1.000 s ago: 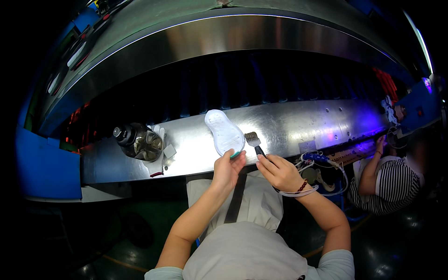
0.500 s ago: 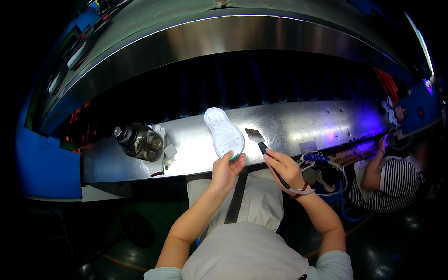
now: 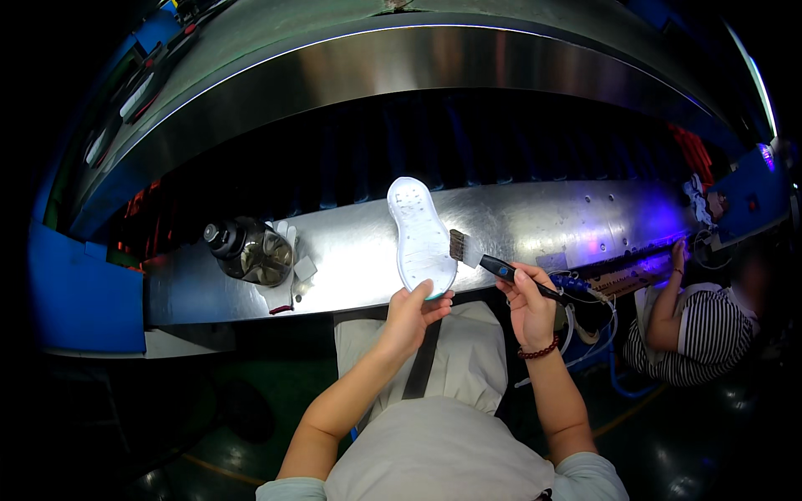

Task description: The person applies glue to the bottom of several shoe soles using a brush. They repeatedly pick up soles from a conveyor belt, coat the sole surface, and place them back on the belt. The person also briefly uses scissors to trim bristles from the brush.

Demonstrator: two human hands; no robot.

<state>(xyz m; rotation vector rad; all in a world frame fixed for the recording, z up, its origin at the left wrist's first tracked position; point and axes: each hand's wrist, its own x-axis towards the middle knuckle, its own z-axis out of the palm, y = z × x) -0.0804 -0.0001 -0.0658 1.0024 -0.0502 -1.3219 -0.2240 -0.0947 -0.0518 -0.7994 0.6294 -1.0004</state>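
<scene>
My left hand [image 3: 415, 316] grips a white shoe sole [image 3: 424, 242] by its near end, thumb on top and fingers beneath. The sole points away from me, above the metal shelf, and a little green shows along its near edge. In my right hand [image 3: 530, 307] is a flat brush [image 3: 493, 265] with a black handle, closed between thumb and fingers. Its brown bristles lie at the sole's right edge, seemingly touching it; exact contact is hard to tell.
A dark bottle [image 3: 249, 250] with a black cap stands on the metal shelf [image 3: 192, 288] at left, beside a glove and a small grey block [image 3: 305, 268]. Beyond the shelf is a dark machine opening. A person in striped clothing [image 3: 710, 332] sits at right, near cables and tubes.
The sole has shifted right and slightly away from me. The brush has turned from pointing away to pointing left, its bristles now at the sole's edge.
</scene>
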